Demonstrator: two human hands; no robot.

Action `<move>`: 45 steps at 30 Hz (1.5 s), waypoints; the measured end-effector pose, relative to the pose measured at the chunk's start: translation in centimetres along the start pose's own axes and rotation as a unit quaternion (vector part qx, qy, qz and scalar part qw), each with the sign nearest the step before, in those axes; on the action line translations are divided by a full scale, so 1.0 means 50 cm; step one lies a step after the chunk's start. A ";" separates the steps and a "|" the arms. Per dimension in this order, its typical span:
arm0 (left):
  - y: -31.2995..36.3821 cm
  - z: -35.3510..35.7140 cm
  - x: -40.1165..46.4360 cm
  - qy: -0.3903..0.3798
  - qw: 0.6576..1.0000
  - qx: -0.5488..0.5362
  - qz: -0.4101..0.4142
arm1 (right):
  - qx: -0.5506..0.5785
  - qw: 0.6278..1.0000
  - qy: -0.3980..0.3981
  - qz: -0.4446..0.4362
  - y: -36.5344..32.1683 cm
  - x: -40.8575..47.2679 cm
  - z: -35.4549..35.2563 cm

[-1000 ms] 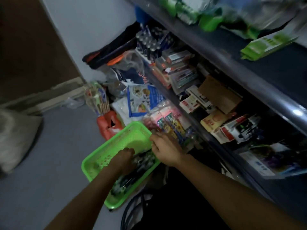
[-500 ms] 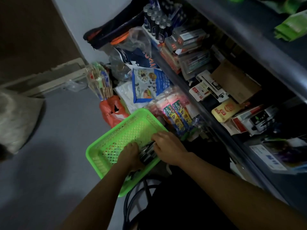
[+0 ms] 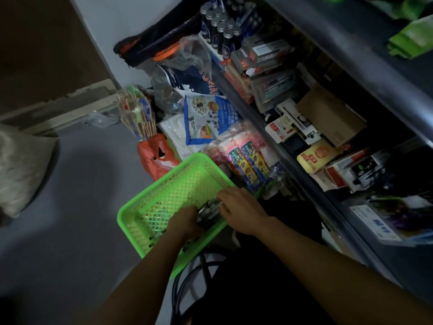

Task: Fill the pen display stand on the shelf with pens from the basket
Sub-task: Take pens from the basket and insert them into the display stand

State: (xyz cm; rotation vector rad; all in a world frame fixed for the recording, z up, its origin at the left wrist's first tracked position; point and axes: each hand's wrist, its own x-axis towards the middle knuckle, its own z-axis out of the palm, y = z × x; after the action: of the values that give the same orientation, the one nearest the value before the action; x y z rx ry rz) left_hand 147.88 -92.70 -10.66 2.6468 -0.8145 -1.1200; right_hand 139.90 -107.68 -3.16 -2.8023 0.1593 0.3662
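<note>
Hands (image 3: 215,212) grip pens (image 3: 209,211) inside green basket (image 3: 145,205) on grey floor (image 3: 77,207), beside cluttered shelf (image 3: 297,170).

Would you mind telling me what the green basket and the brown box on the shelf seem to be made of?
The green basket looks like moulded plastic: bright uniform colour, a slight sheen, and a regular lattice of holes in floor and walls. The brown box looks like plain cardboard: matt, unprinted brown faces with straight folded edges, though the dim light leaves this less sure.

Dim room: grey floor (image 3: 70,207), pale wall (image 3: 140,17), crowded dark shelving (image 3: 351,66) on the right.
</note>
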 end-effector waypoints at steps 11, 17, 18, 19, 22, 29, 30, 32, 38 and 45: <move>-0.011 -0.033 0.010 -0.013 0.999 -0.038 0.021 | 0.002 0.999 0.033 0.002 0.010 -0.001 -0.021; -0.009 -0.069 0.009 0.006 0.999 -0.004 0.045 | 0.010 0.999 0.045 0.004 0.009 -0.009 -0.037; -0.006 -0.077 0.007 0.012 0.999 0.000 0.049 | 0.010 0.999 0.048 0.005 0.008 -0.010 -0.044; -0.002 -0.086 0.005 0.017 0.998 -0.001 0.053 | 0.012 0.999 0.049 0.008 0.010 -0.011 -0.051; 0.015 -0.120 -0.005 0.047 0.996 -0.023 0.074 | 0.011 0.998 0.066 0.020 0.021 -0.015 -0.083; 0.102 -0.222 -0.034 0.095 0.979 -0.095 0.152 | -0.021 0.987 0.156 0.033 0.055 -0.046 -0.228; 0.125 -0.240 -0.040 0.104 0.974 -0.112 0.170 | -0.023 0.983 0.177 0.035 0.065 -0.055 -0.254; 0.177 -0.272 -0.054 0.118 0.961 -0.143 0.207 | -0.037 0.976 0.213 0.037 0.088 -0.078 -0.306; 0.361 -0.360 -0.098 0.138 0.915 -0.194 0.325 | -0.094 0.949 0.295 0.059 0.136 -0.202 -0.472; 0.604 -0.420 -0.186 0.173 0.869 -0.156 0.436 | -0.132 0.919 0.354 0.115 0.167 -0.400 -0.641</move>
State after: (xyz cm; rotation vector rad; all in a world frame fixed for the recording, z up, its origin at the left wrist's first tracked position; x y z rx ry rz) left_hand 144.52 -114.48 20.21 1.7648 -1.3815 -0.4539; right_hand 126.91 -124.38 29.23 -3.0505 0.6404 -0.6480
